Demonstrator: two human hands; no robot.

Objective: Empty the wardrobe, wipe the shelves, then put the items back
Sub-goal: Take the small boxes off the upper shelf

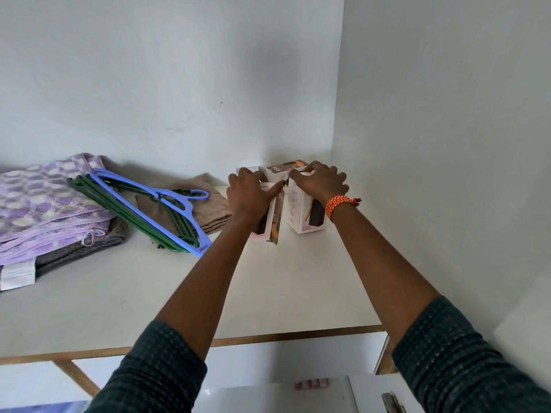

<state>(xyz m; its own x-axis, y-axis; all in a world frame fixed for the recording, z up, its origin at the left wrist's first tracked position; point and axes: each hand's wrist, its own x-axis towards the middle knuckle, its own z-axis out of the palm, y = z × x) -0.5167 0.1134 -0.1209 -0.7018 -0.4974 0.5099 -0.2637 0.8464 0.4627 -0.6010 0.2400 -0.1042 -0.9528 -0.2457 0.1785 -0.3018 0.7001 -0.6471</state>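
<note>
Both my arms reach onto a white wardrobe shelf (268,281). Near its back right corner stand several small white product boxes. My left hand (249,193) is closed around the top of the left box (275,225). My right hand (320,181) grips the top of the right box (304,216); an orange thread band is on that wrist. Another box top (281,169) shows behind my fingers. A blue hanger (167,204) lies over several green hangers (119,208) left of the boxes. A folded beige cloth (208,201) lies under their hooks.
A folded lilac patterned blanket (41,210) lies on a grey cloth (80,248) at the shelf's left. The wardrobe's right wall (447,144) stands close to the boxes. The shelf's wood-trimmed front edge (268,338) runs below my forearms, with a lower white surface beneath it.
</note>
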